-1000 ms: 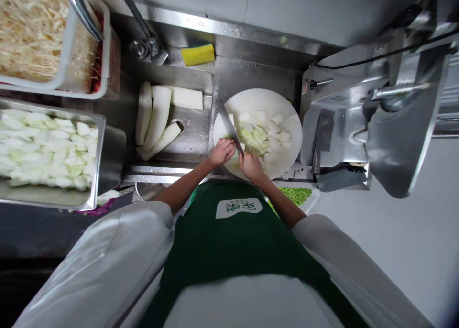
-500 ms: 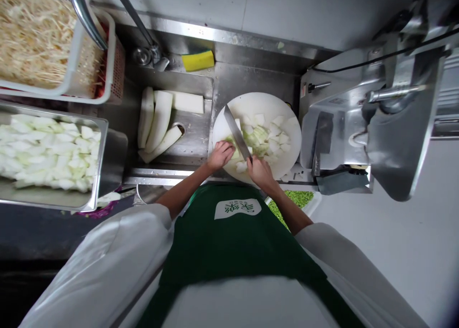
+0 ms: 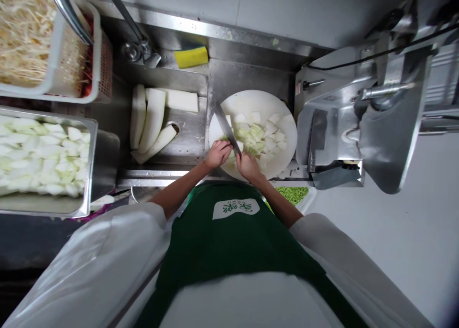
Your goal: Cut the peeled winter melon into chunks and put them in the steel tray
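Observation:
My right hand (image 3: pixel 250 167) is closed round the handle of a kitchen knife (image 3: pixel 228 128), whose broad blade slants up and left over a round white cutting board (image 3: pixel 234 100). Beside the blade, my left hand (image 3: pixel 218 154) has its fingers curled on a piece of pale gourd, probably winter melon, mostly hidden under them. Cut gourd chunks (image 3: pixel 275 136), white to light green, are spread over the board right of the knife. Long peeled gourd pieces (image 3: pixel 152 120) lie in the sink to the left.
A steel pan (image 3: pixel 93 165) of cut gourd stands at the left, below a white basket (image 3: pixel 53 74) of bean sprouts. A yellow sponge (image 3: pixel 191 57) lies behind the sink (image 3: pixel 191 141), near the faucet (image 3: pixel 124 12). On the right stands a metal slicing machine (image 3: pixel 337 113). Chopped greens (image 3: pixel 292 194) show below the board.
The knife and my right hand have shifted left across the board, closer to my left hand. The whole view has moved slightly, so the surroundings appear further left.

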`<state>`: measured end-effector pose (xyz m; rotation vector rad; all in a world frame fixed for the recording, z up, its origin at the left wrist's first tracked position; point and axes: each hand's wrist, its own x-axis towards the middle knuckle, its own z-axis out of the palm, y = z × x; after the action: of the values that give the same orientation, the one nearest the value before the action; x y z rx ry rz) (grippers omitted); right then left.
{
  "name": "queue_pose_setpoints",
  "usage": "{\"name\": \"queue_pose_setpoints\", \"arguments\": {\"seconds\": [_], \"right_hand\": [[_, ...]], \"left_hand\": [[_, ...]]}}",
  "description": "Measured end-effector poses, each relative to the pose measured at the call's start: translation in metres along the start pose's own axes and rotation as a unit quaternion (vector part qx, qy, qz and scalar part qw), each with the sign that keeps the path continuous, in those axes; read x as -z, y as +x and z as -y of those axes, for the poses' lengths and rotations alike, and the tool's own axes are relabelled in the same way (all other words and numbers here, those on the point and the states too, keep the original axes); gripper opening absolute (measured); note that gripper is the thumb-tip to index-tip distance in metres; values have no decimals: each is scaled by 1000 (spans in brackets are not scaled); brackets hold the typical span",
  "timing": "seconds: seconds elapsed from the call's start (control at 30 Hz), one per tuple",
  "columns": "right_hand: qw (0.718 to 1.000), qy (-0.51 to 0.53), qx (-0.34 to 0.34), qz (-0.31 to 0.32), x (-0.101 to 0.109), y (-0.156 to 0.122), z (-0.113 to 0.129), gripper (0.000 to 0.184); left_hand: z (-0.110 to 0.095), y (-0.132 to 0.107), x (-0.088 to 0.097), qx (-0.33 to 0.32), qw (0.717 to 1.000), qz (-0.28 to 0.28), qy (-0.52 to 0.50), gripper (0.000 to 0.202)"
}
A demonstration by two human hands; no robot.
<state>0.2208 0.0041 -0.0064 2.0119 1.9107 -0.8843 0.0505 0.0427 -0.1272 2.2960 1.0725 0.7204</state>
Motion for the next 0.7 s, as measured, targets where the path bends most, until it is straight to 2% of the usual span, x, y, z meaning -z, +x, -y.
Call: {"name": "queue_pose_setpoints", "arguments": {"seconds": [0.1, 0.17, 0.3, 0.4, 0.47, 0.57, 0.7], "right_hand": [[1000, 2, 5, -3, 2, 14, -10, 39], [1000, -8, 5, -5, 8, 10, -17, 37], [999, -30, -12, -22, 18, -24, -16, 35], [999, -27, -21, 2, 20, -51, -7, 36], [999, -24, -24, 18, 18, -58, -2, 36], [999, -16, -25, 21, 12, -47, 7, 35], [1000, 10, -6, -3, -3, -13, 17, 37]], "left_hand": [[2, -1, 3, -13, 1000, -9, -6, 36], [2, -2, 3, -21, 1000, -18, 1, 35], [1, -3, 0, -12, 1000, -22, 2, 34], [0, -3, -1, 2, 1000, -14, -19, 35], [0, -3, -1, 1, 1000, -12, -23, 36], [1, -2, -3, 1, 1000, -14, -16, 37], [4, -5, 1, 0, 1000, -3, -9, 39]]}}
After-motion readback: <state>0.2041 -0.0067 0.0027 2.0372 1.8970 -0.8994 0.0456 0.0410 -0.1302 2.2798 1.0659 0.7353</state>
